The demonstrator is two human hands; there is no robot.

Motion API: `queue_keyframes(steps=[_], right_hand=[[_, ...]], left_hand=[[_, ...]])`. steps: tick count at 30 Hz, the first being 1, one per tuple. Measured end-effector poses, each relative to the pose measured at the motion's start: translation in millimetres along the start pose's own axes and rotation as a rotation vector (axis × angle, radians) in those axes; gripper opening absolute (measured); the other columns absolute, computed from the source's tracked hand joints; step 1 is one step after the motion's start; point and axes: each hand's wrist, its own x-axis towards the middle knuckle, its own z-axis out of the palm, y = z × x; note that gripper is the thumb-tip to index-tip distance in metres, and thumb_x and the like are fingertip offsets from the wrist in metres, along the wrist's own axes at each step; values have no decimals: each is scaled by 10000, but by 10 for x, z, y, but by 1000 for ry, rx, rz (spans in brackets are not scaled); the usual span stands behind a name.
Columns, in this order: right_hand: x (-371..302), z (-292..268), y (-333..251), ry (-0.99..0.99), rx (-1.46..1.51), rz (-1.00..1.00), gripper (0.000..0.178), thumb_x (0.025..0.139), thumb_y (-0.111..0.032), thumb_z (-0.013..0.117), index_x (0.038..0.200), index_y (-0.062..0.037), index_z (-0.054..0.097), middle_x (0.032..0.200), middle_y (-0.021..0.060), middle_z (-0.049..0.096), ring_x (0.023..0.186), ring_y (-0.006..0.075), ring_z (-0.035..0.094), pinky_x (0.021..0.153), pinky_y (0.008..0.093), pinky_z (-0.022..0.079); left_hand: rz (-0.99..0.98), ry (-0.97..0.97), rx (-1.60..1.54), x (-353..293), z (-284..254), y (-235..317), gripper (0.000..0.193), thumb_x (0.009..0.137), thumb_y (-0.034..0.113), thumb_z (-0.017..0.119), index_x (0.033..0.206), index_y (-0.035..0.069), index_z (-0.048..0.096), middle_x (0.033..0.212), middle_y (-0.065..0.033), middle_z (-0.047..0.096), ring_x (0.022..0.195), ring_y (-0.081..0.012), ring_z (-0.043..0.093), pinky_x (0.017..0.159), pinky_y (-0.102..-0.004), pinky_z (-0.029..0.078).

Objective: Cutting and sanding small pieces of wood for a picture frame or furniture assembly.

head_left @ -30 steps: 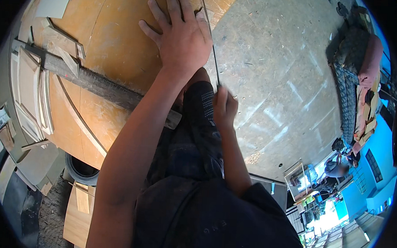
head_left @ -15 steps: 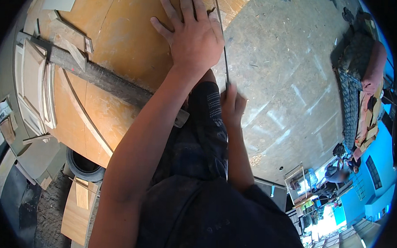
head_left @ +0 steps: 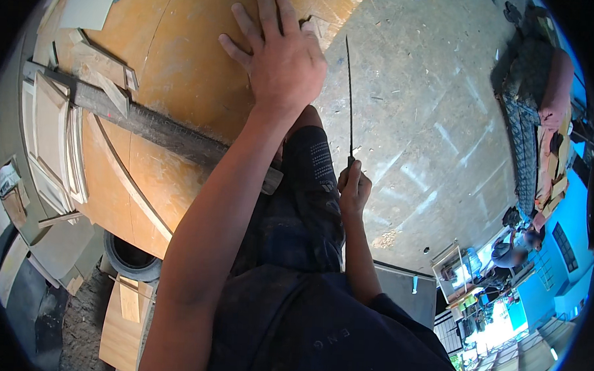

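Observation:
My left hand (head_left: pixel 287 69) lies with spread fingers on a large orange-brown wooden board (head_left: pixel 196 55), close to its right edge. Beside those fingers a small pale piece of wood (head_left: pixel 320 29) shows at the edge. Fingers wrapped round a dark handle, my right hand (head_left: pixel 354 191) holds a handsaw (head_left: pixel 350 98). Its thin blade, seen almost edge-on, points away from me. In the picture the blade is apart from the board's edge, over the grey floor. My bent knee (head_left: pixel 308 146) shows between the two forearms, next to the board.
A long dark beam (head_left: pixel 160 130) crosses the board at left. Wood offcuts (head_left: pixel 103 64), stacked pale panels (head_left: pixel 50 135) and a curved strip (head_left: pixel 128 178) lie there too. Below them sits a tyre (head_left: pixel 131 258). Padded blankets (head_left: pixel 522 122) are piled at right; a person (head_left: pixel 506 254) is far behind.
My right hand has drawn back toward me and slightly right. The saw blade has come away from beside the board's edge. My left hand has shifted slightly left.

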Motion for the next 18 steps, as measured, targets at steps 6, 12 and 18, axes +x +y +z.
queue_keyframes(steps=[6,12,18], right_hand=[[-97,-309,224,90,35,62,619,1060,-495,429,571,-117,402,518,-51,361,466,61,337,458,263,254],[-194,-546,181,154,-26,-52,575,1076,-386,461,592,-85,378,547,-51,352,520,61,317,491,276,250],[-216,-642,254,187,-1,-77,571,1077,-356,469,582,-80,392,540,-44,375,513,61,326,482,276,259]], left_hand=[[-50,-173,-356,3,55,-119,589,1003,377,408,1505,71,366,1617,-164,243,1503,-468,86,1111,-754,22],[108,-69,-339,-178,-326,-304,584,856,304,683,1348,37,518,1369,-173,515,1294,-372,483,1049,-572,376],[-2,-478,-608,-148,-619,-578,362,795,131,679,1125,12,588,1029,-180,628,975,-364,631,808,-464,510]])
